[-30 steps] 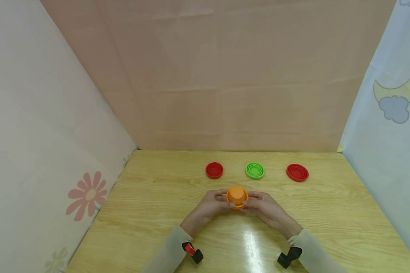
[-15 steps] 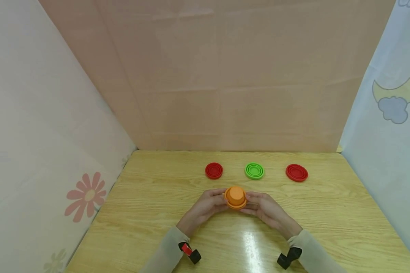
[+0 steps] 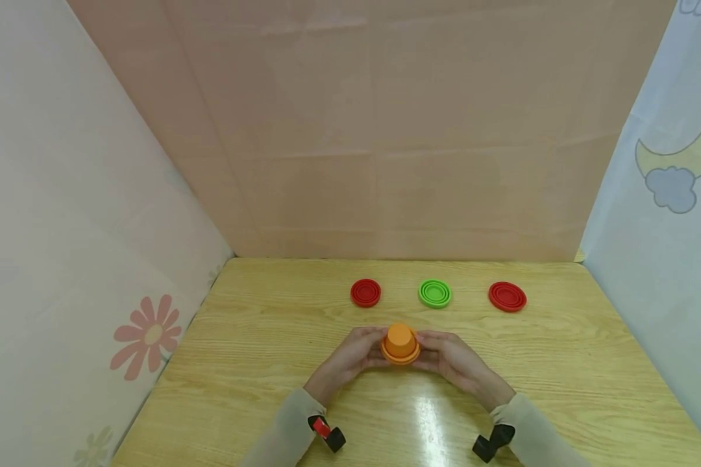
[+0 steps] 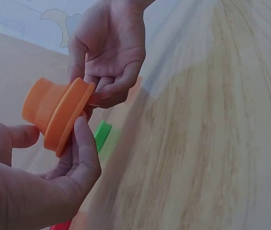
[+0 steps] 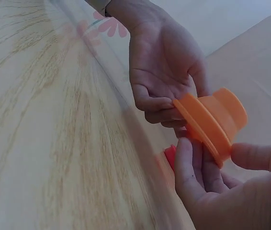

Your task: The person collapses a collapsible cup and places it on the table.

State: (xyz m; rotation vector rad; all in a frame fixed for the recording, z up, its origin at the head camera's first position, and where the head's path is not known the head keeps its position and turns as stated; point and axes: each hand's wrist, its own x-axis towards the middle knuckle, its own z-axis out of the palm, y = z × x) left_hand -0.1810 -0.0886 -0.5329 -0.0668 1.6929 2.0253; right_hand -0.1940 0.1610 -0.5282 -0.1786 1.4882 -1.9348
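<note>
An orange collapsible cup point(image 3: 400, 342) is held between both hands above the table, its narrow base up and its wide rim down. My left hand point(image 3: 353, 355) grips it from the left, thumb against the stepped wall and fingers under the rim. From the other side my right hand point(image 3: 452, 360) pinches it the same way. The left wrist view shows the cup point(image 4: 58, 115) side-on, with the narrow section standing out from the wide ring. In the right wrist view the cup point(image 5: 214, 122) is well clear of the tabletop.
Beyond the hands, a flattened red cup point(image 3: 365, 293), a flattened green cup point(image 3: 435, 294) and another flattened red cup point(image 3: 507, 296) lie in a row on the wooden table point(image 3: 257, 337). A brown backdrop point(image 3: 385, 143) rises behind, with patterned side walls.
The orange cup has shifted slightly left and toward the person. Its narrow base now stands up more from the rim. Both thumbs have moved from its near side to its flanks.
</note>
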